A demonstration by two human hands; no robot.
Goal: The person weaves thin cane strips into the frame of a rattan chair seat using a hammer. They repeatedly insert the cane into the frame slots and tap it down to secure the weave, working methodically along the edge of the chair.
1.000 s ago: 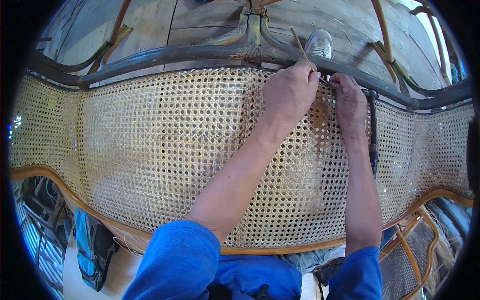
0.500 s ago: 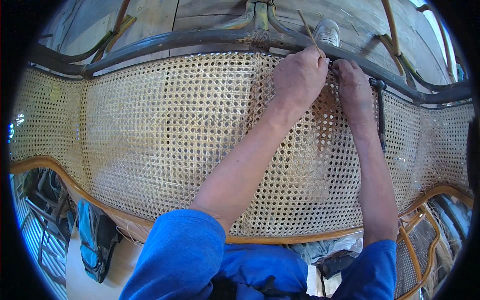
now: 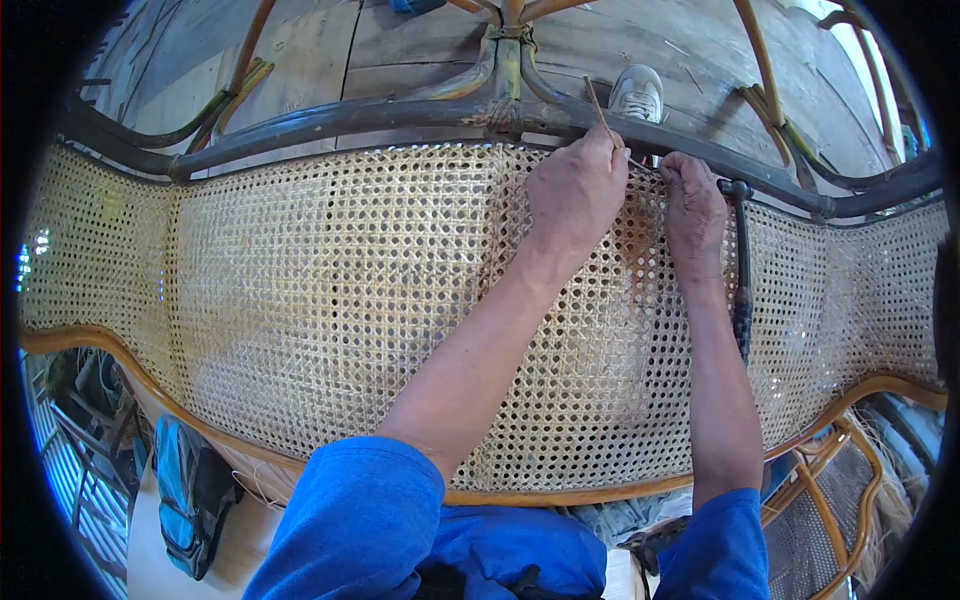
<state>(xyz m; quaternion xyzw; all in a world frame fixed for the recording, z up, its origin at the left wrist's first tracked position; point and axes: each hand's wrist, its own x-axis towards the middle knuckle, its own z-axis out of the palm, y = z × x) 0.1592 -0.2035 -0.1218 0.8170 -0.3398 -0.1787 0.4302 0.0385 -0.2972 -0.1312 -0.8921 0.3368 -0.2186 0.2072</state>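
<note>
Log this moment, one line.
left hand: holds thin strip | right hand: at upper edge of woven panel | black tool: on panel

Since half a second ago, the view tips up: the cane panel (image 3: 400, 280) sits lower, toward six o'clock, and a blue object (image 3: 416, 6) reappears just before twelve. Left hand (image 3: 580, 190) and right hand (image 3: 694, 215) part slightly.

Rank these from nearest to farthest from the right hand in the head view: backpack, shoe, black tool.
1. Black tool: just right of the right hand.
2. Shoe: ahead and slightly left.
3. Backpack: far off at lower left.
</note>
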